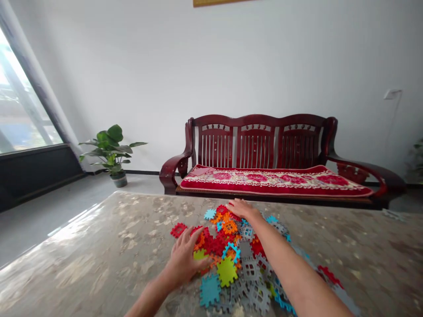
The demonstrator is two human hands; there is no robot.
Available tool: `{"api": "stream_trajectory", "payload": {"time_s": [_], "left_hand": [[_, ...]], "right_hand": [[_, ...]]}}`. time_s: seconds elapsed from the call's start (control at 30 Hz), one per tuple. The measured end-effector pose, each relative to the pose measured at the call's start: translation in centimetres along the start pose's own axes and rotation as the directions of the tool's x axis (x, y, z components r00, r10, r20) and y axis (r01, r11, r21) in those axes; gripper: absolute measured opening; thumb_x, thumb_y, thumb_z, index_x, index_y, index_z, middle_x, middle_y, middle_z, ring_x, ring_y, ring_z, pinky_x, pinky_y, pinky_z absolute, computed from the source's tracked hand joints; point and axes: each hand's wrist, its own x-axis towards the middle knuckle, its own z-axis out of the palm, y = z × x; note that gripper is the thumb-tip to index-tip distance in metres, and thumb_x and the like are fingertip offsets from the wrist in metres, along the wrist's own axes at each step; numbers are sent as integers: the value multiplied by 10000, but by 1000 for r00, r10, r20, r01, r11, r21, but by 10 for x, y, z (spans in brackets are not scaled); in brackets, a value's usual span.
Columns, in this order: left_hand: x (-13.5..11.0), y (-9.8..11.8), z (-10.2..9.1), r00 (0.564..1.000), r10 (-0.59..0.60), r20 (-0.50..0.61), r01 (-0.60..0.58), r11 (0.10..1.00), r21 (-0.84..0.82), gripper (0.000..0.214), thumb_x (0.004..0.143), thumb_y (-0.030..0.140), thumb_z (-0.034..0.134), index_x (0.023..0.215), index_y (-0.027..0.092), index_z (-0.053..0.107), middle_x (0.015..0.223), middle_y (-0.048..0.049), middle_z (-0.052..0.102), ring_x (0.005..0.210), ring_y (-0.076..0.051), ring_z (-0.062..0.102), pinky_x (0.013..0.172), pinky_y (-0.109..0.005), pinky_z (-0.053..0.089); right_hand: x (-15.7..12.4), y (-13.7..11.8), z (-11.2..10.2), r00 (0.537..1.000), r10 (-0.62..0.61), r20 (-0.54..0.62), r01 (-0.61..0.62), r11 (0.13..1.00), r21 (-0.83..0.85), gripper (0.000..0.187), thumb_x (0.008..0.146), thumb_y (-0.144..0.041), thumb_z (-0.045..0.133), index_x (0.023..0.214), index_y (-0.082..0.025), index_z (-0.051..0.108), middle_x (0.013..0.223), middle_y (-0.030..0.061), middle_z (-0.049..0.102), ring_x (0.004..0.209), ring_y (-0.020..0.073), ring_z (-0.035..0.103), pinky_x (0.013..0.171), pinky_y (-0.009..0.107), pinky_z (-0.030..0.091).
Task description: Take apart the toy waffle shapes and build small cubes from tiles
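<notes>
A heap of flat plastic interlocking building tiles with toothed edges lies on the table, in red, orange, blue, green and grey. My left hand (185,256) rests at the heap's left side, thumb and fingers apart, beside red tiles (216,242) and a lime-green tile (227,271). Reaching across to the far end, my right hand (243,208) has its fingers stretched over red tiles there. An orange window tile (229,227) lies between the hands. Nearer me are a teal tile (210,290) and several grey tiles (259,296). My right forearm hides part of the heap.
The table has a patterned grey-brown cover (82,264). Behind it stands a dark red wooden bench (256,145) with a red floral cushion (277,179). A potted plant (114,149) is on the floor at left, near a window (23,101).
</notes>
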Motion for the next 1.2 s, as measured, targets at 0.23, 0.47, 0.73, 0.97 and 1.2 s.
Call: {"api": "stream_trajectory", "payload": {"time_s": [0.23, 0.47, 0.73, 0.97, 1.2], "left_hand": [[-41, 43, 31, 976, 108, 187, -123, 990, 74, 1233, 391, 458, 852, 1501, 343, 328, 1599, -140, 239, 1444, -463, 178, 1123, -676, 115], [-31, 58, 30, 991, 101, 84, -106, 993, 59, 998, 553, 386, 760, 1478, 311, 389, 1583, -121, 293, 1426, -381, 292, 1140, -568, 229], [-19, 57, 36, 997, 70, -20, -69, 997, 43, 822, 667, 275, 629, 1460, 256, 414, 1541, -100, 385, 1382, -316, 385, 1097, -478, 314], [1, 67, 38, 991, 52, -126, -72, 985, -156, 708, 690, 179, 643, 1375, 235, 471, 1419, -88, 518, 1288, -250, 496, 1059, -368, 389], [9, 86, 43, 954, 166, -251, -264, 862, -433, 646, 703, 108, 657, 1303, 281, 494, 1341, -61, 539, 1242, -230, 521, 1041, -386, 435]], "right_hand": [[-26, -7, -1, 996, -90, 27, 90, 996, -1, 425, 849, -591, 467, 1082, -341, 720, 1292, 73, 611, 1214, 317, 515, 983, 492, 384], [-35, -6, -5, 978, -196, 68, 184, 971, 153, 244, 709, -422, 657, 859, -275, 781, 869, 20, 741, 847, 224, 646, 764, 308, 448], [-32, 3, 2, 957, -255, 139, 150, 844, 515, 275, 649, -276, 650, 884, -192, 766, 701, -11, 695, 654, 139, 574, 614, 237, 423], [-61, 2, -19, 948, -285, 143, 100, 692, 715, 351, 637, -280, 623, 960, -200, 736, 717, -20, 662, 640, 124, 546, 630, 241, 432], [-103, 15, -43, 933, -348, 85, 124, 537, 835, 341, 615, -278, 685, 945, -208, 728, 837, -7, 709, 761, 161, 610, 743, 287, 469]]}}
